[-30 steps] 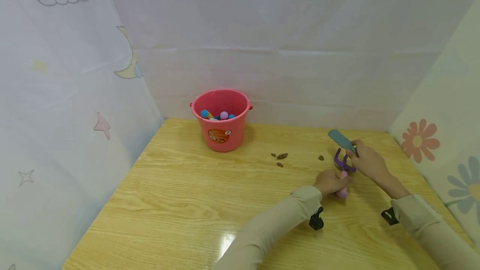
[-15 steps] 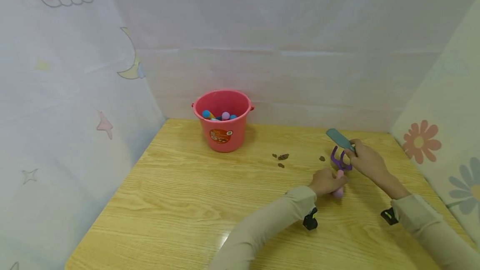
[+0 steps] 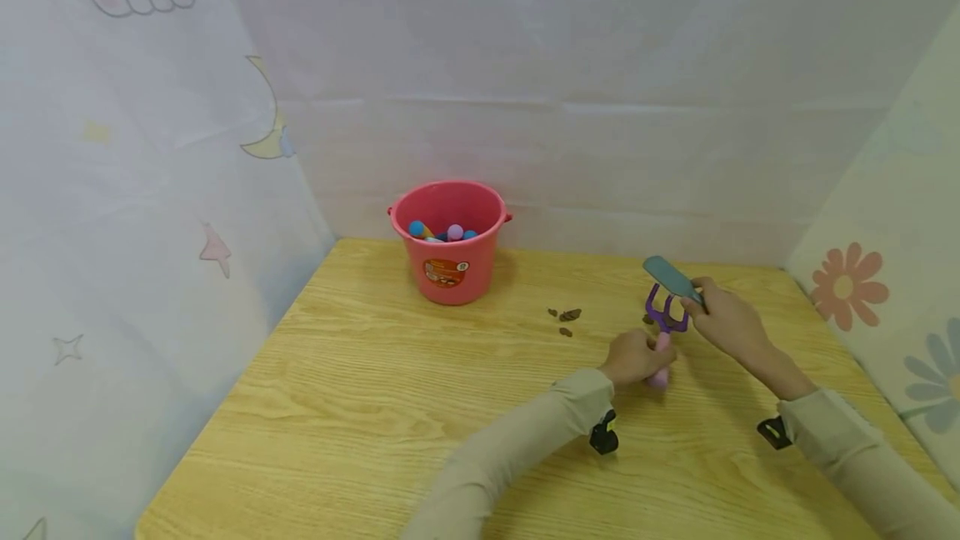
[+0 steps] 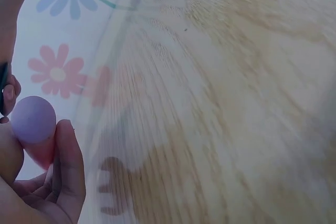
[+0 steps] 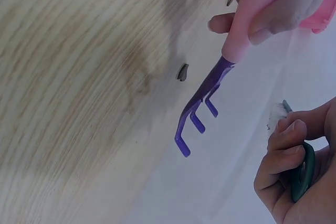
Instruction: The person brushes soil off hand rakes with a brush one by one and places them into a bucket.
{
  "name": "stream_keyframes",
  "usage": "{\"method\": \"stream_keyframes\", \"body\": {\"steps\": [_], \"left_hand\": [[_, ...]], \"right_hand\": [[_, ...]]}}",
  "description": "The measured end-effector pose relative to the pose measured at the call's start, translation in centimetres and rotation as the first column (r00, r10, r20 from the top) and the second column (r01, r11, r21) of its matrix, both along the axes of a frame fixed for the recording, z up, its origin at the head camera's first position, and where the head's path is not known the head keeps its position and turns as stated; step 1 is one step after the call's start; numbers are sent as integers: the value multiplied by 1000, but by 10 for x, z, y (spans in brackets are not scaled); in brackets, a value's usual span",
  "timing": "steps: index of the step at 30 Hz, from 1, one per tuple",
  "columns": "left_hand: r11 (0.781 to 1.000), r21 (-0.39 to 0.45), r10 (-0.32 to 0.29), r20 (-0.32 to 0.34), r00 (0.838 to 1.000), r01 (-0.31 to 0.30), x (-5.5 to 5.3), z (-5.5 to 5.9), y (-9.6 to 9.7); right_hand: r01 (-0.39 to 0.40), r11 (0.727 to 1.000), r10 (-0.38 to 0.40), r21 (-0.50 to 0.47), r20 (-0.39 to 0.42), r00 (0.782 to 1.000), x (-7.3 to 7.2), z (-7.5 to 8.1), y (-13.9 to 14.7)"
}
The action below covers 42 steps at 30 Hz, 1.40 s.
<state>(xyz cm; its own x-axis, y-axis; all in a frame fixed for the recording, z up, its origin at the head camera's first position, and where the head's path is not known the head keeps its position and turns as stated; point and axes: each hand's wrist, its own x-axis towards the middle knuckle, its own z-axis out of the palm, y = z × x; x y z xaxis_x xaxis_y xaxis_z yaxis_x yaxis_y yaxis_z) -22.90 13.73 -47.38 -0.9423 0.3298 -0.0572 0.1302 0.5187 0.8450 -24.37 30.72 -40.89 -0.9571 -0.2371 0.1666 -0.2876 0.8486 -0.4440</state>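
My left hand (image 3: pixel 632 357) holds the pink handle of a small hand rake (image 3: pixel 660 363). Three bent purple tines point away from me; in the right wrist view this rake (image 5: pixel 211 83) hangs above the table. My right hand (image 3: pixel 726 322) grips a teal brush (image 3: pixel 673 277) just to the right, its flat back turned up. White bristles show faintly in the right wrist view, beyond the curled fingers (image 5: pixel 283 161). A brown clump (image 3: pixel 648 319) lies by the tines. In the left wrist view the handle's round lilac end (image 4: pixel 33 119) pokes out between thumb and fingers.
A pink bucket (image 3: pixel 454 273) with several colourful handles inside stands at the back left of the wooden table (image 3: pixel 360 407). More brown bits (image 3: pixel 570 315) lie between it and the rake. White printed sheets (image 3: pixel 637 173) hang behind and at both sides.
My left hand has drawn the rake leftward, bringing its tines up to the brown clump. The right hand with the brush has shifted only slightly left. The view has turned a little.
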Motion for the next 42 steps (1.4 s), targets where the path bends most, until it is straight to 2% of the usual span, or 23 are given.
{"method": "stream_keyframes", "body": {"steps": [7, 16, 23, 29, 35, 42], "left_hand": [[999, 30, 17, -3, 1000, -17, -3, -3, -13], [999, 8, 40, -37, 999, -40, -14, -5, -41], [997, 51, 65, 14, 998, -66, -17, -3, -65], [997, 14, 81, 3, 997, -81, -22, -2, -82], [994, 22, 108, 46, 993, -109, -24, -1, -98], [989, 9, 145, 12, 989, -145, -26, -2, -123]], "right_hand": [[-17, 1000, 17, -12, -14, 1000, 0, -2, -7], [-34, 999, 33, -18, -29, 999, 2, -2, -12], [-49, 999, 49, -22, -12, 999, 3, -5, -15], [-68, 997, 68, -34, -16, 998, 4, -4, -21], [-86, 996, 86, -26, -11, 996, 6, -8, -23], [-110, 994, 110, -16, -14, 994, 8, -13, -29]]}}
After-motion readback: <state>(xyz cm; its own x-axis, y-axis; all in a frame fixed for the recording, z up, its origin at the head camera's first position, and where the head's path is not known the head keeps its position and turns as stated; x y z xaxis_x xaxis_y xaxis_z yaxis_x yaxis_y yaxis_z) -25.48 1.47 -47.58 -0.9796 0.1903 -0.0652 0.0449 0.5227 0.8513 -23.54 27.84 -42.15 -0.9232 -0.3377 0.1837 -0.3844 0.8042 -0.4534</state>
